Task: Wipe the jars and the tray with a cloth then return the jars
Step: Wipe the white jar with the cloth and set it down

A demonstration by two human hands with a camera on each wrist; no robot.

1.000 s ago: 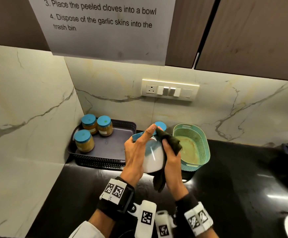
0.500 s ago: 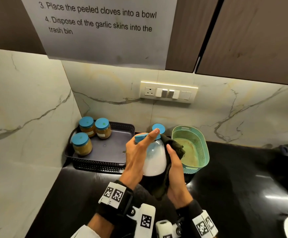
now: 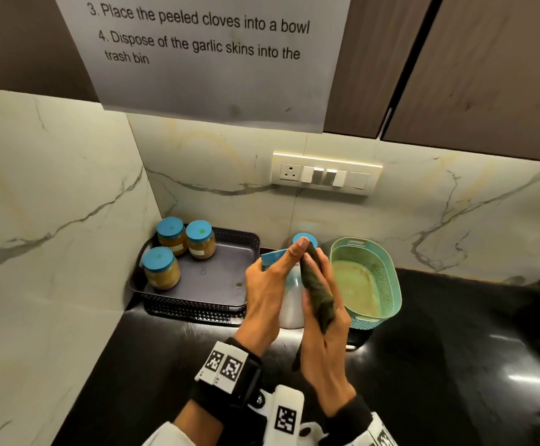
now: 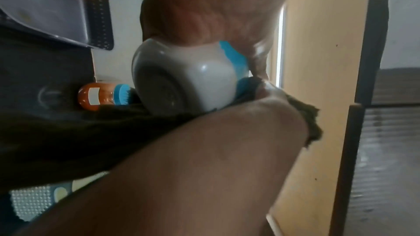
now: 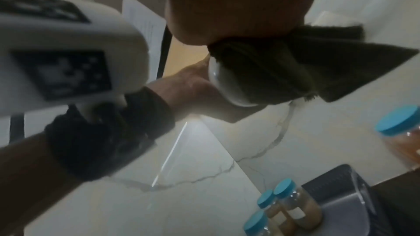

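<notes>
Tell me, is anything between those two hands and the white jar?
On one side, yes. The left hand grips the white jar directly, but a dark cloth lies between the right hand and the jar's side.

Both grips are bare, the left grip (image 3: 263, 294) and the right grip (image 3: 323, 342) alike. Each wrist wears a thick black strap. The left strap (image 3: 246, 391) carries a white plate (image 3: 225, 365) printed with two black-and-white square codes, and the right strap (image 3: 355, 416) has a similar plate (image 3: 386, 437). A rounded white camera housing (image 3: 286, 413) bears one square code on a black patch, with a small metal bolt (image 3: 260, 399) beside it. A white sleeve (image 3: 169, 437) covers the left forearm
</notes>
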